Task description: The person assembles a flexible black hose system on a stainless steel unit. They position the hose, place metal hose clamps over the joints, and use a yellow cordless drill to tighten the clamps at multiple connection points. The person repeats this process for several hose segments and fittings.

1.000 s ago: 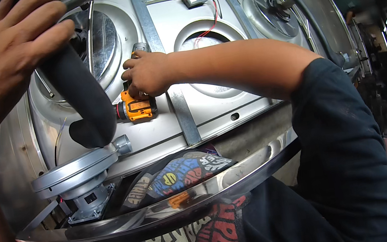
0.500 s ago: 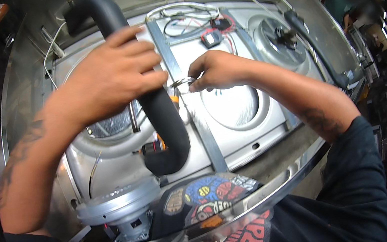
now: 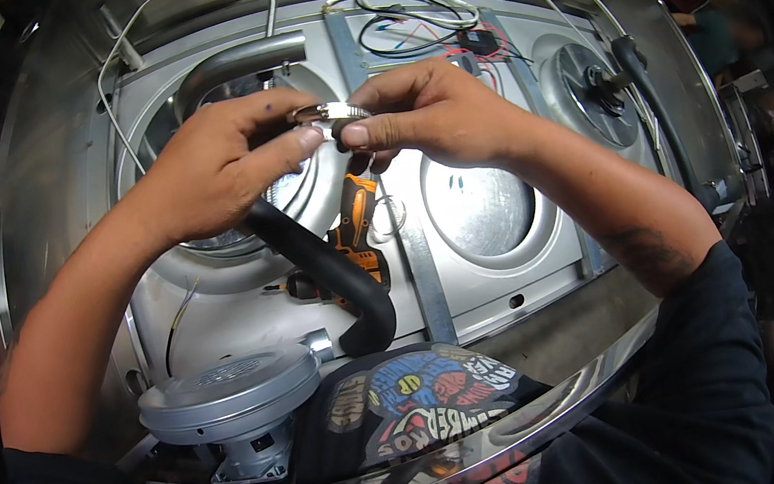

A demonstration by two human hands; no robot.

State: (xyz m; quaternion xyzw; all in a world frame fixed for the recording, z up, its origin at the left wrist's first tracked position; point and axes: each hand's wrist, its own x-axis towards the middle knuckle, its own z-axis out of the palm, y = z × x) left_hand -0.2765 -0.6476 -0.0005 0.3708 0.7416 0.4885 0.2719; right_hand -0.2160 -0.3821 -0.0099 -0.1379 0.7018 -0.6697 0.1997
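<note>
Steel clamp (image 3: 326,111), upper ctr of frame, is pinched in fingertips of L hand (image 3: 205,169) & R hand (image 3: 448,118); slack pinch could drop it, prob. onto drill (image 3: 359,234), ctr. Blk hose (image 3: 315,254), left of ctr, might roll if knocked.

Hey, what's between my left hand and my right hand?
In the head view, a metal ring clamp lies between the left hand and the right hand, held in both.
</note>
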